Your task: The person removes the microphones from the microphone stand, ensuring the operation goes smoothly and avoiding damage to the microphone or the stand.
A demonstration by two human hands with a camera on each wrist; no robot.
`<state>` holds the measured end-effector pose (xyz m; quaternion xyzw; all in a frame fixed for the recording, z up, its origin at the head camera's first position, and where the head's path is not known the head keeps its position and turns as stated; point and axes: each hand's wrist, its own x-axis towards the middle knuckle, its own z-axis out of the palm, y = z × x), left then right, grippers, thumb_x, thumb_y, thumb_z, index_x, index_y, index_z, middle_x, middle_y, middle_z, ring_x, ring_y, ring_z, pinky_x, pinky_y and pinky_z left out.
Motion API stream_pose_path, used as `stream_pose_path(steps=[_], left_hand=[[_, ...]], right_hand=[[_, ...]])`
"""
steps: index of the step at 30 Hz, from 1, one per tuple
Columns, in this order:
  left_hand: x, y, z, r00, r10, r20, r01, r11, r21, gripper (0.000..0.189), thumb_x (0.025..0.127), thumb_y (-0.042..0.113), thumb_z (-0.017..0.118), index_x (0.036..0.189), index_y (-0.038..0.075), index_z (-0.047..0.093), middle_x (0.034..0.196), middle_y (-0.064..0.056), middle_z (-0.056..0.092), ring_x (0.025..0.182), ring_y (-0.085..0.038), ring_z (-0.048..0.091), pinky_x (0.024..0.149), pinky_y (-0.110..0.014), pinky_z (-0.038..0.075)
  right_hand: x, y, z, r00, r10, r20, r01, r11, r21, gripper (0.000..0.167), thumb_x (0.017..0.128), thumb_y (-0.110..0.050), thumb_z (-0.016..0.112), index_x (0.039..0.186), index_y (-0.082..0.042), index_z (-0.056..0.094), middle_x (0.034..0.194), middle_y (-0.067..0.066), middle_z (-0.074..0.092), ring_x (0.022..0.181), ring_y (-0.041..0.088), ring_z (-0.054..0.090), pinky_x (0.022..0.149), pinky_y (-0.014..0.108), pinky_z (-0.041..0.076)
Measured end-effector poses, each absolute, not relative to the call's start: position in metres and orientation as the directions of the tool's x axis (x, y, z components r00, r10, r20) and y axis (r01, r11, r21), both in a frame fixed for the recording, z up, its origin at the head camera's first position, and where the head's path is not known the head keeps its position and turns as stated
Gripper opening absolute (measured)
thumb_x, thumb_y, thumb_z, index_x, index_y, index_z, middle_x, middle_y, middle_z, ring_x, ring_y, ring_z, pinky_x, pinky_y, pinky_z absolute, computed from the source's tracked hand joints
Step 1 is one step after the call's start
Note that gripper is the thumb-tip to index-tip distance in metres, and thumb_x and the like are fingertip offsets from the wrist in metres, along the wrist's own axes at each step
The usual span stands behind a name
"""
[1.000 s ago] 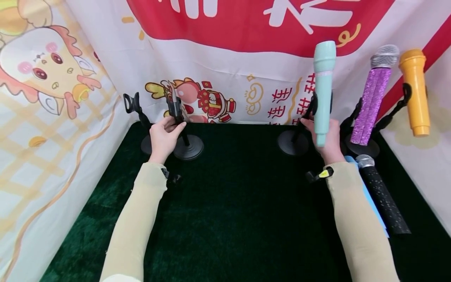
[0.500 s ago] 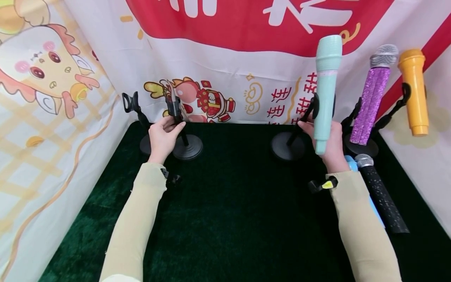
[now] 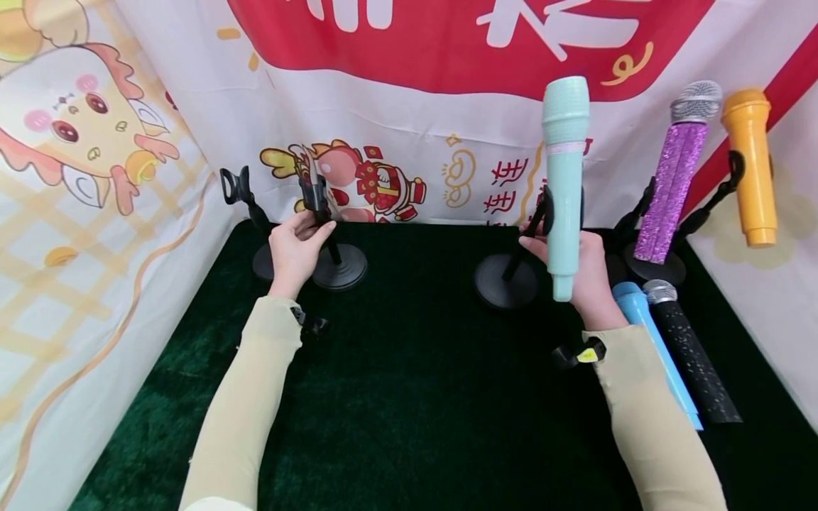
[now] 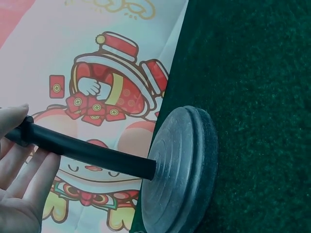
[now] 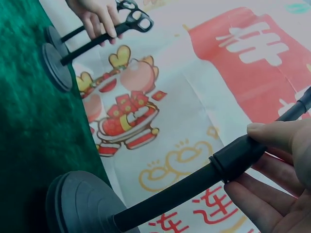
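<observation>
My left hand (image 3: 294, 255) pinches the upper pole of a black microphone stand (image 3: 340, 267) between thumb and fingers. The clip on top of that stand holds no microphone. In the left wrist view its round ridged base (image 4: 167, 179) meets the green cloth. With my right hand (image 3: 593, 277) I grip the collar (image 5: 238, 156) of a second microphone stand (image 3: 505, 282), at the right. A mint green microphone (image 3: 565, 177) sits tilted in that stand's clip and hides part of the hand. Whether this base touches the cloth I cannot tell.
Another black stand (image 3: 262, 264) is beside my left hand. At the right, stands hold a purple glitter microphone (image 3: 674, 184) and an orange microphone (image 3: 754, 170). A blue microphone (image 3: 658, 351) and a black speckled microphone (image 3: 693, 362) lie on the green cloth (image 3: 415, 397).
My right hand has moved the stand with the mint green microphone left and nearer to me, uncovering more of the blue microphone. My left hand has stayed on its stand.
</observation>
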<state>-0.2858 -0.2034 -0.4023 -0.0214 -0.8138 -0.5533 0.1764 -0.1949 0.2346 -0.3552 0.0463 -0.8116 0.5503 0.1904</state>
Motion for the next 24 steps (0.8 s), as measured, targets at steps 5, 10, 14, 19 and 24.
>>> stream_pose_path(steps=[5,10,14,19,24], left_hand=[[-0.283,-0.203,-0.400,-0.940,-0.168,0.296,0.215,0.383,0.899,0.048,0.092,0.037,0.078,0.130,0.010,0.069,0.126,-0.005,0.070,0.110,-0.017,0.068,0.096,-0.031,0.054],[-0.276,-0.202,-0.396,-0.941,-0.208,0.267,0.197,0.303,0.932,0.056,0.087,0.035,0.083,0.137,0.016,0.065,0.131,-0.005,0.067,0.115,-0.018,0.066,0.098,-0.031,0.053],[-0.265,-0.202,-0.392,-0.936,-0.224,0.271,0.206,0.275,0.939,0.065,0.083,0.037,0.085,0.141,0.020,0.061,0.135,-0.003,0.065,0.120,-0.018,0.064,0.100,-0.032,0.051],[-0.241,-0.191,-0.378,-0.880,-0.263,0.395,0.319,0.288,0.903,0.061,0.086,0.024,0.085,0.142,0.017,0.061,0.137,-0.001,0.063,0.123,-0.018,0.061,0.105,-0.035,0.048],[-0.214,-0.176,-0.355,-0.752,-0.335,0.568,0.517,0.235,0.823,0.052,0.086,0.010,0.084,0.135,0.008,0.064,0.133,-0.004,0.065,0.124,-0.024,0.061,0.108,-0.038,0.046]], right_hand=[[-0.190,0.225,-0.357,-0.926,0.057,0.374,-0.333,0.345,-0.877,0.024,0.090,-0.023,0.082,0.101,-0.003,0.077,0.105,0.005,0.076,0.101,0.012,0.069,0.089,0.023,0.051],[-0.175,0.208,-0.345,-0.924,-0.017,0.381,-0.364,0.337,-0.868,0.020,0.092,-0.015,0.079,0.105,0.001,0.077,0.107,0.011,0.075,0.103,0.014,0.068,0.091,0.024,0.051],[-0.168,0.197,-0.340,-0.925,-0.051,0.377,-0.373,0.309,-0.875,0.020,0.093,-0.013,0.078,0.108,0.000,0.077,0.107,0.012,0.074,0.104,0.019,0.068,0.092,0.026,0.051],[-0.164,0.188,-0.343,-0.924,-0.077,0.374,-0.380,0.285,-0.880,0.019,0.092,-0.012,0.079,0.106,0.001,0.077,0.104,0.011,0.075,0.103,0.020,0.068,0.091,0.026,0.051],[-0.161,0.178,-0.346,-0.919,-0.110,0.378,-0.393,0.282,-0.875,0.015,0.090,-0.010,0.080,0.099,0.001,0.078,0.101,0.010,0.075,0.101,0.017,0.069,0.090,0.025,0.050]])
